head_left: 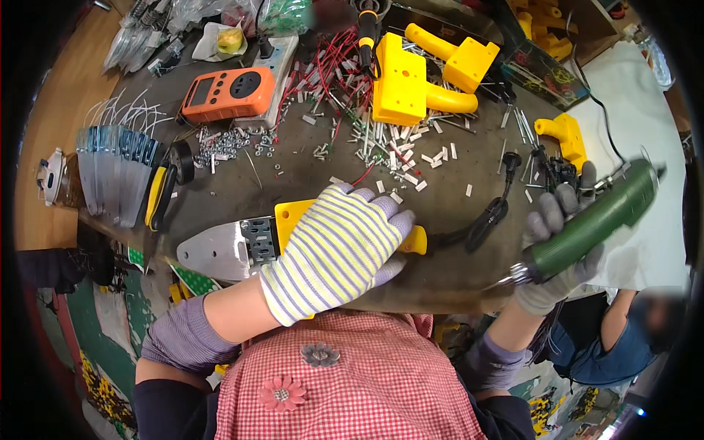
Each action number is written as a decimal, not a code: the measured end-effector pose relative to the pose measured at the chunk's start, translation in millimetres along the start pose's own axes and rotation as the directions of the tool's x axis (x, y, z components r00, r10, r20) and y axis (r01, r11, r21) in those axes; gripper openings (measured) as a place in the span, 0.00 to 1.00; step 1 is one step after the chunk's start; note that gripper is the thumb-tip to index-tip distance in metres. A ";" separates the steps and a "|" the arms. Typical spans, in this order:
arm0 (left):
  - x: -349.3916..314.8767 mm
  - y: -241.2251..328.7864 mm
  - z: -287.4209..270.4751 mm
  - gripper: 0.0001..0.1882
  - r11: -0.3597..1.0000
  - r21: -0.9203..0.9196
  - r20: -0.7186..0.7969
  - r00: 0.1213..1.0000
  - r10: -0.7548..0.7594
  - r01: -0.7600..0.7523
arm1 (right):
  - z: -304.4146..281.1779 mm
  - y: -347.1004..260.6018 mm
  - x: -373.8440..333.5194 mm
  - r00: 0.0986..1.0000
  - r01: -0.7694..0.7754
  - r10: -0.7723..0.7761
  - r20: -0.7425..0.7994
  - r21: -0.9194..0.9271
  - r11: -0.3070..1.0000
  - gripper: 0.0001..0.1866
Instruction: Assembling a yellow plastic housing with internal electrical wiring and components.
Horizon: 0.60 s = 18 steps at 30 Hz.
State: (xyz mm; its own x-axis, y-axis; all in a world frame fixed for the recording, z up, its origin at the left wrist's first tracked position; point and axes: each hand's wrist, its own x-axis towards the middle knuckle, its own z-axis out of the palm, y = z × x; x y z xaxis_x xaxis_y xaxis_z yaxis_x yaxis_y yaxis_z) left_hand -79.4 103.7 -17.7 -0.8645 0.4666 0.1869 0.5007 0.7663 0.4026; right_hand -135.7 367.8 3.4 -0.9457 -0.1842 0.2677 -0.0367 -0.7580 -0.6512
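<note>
A yellow-handled pipe welder lies near the bench's front edge, its flat metal plate with two holes pointing left. My left hand, in a striped glove, is closed over its yellow body and covers most of it. A black cord leaves the handle end on the right. My right hand, in a grey glove, grips a green electric screwdriver between fingers and thumb. The screwdriver is tilted, with its bit pointing down and left, apart from the welder.
An orange multimeter, nuts, white sleeves and red wires lie behind. Yellow housings stand at the back. Several metal plates and yellow-black pliers are at left. A coiled cord lies between my hands. Another person sits at right.
</note>
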 end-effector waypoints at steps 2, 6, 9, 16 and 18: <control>2.0 5.9 -1.2 0.23 0.977 0.124 0.108 0.976 -0.188 0.175 | 15.1 21.0 -4.2 0.982 0.003 -0.019 0.189 0.082 0.997 0.40; 8.8 13.8 3.4 0.19 0.962 0.159 0.141 0.959 -0.245 0.222 | 43.5 45.1 -5.9 0.910 0.224 -0.134 0.393 -0.192 0.956 0.42; 11.9 15.3 8.8 0.18 0.960 0.184 0.150 0.959 -0.241 0.213 | 50.8 55.7 -9.6 0.913 0.310 -0.218 0.345 -0.238 0.920 0.44; 10.5 14.3 11.4 0.17 0.964 0.172 0.141 0.963 -0.230 0.205 | 46.5 64.0 -18.7 0.931 0.252 -0.122 0.345 -0.361 0.898 0.37; 9.7 14.1 11.2 0.17 0.963 0.157 0.161 0.957 -0.243 0.218 | 44.6 63.6 -15.0 0.934 0.224 -0.091 0.347 -0.367 0.903 0.33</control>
State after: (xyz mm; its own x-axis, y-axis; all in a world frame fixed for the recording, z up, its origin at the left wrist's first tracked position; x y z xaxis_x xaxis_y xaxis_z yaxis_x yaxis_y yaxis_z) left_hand -80.2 123.9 -20.3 -0.9413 0.3315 -0.0634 0.3008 0.9092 0.2878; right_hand -109.5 294.4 -10.4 -0.7676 -0.3202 0.5552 -0.3636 -0.4958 -0.7886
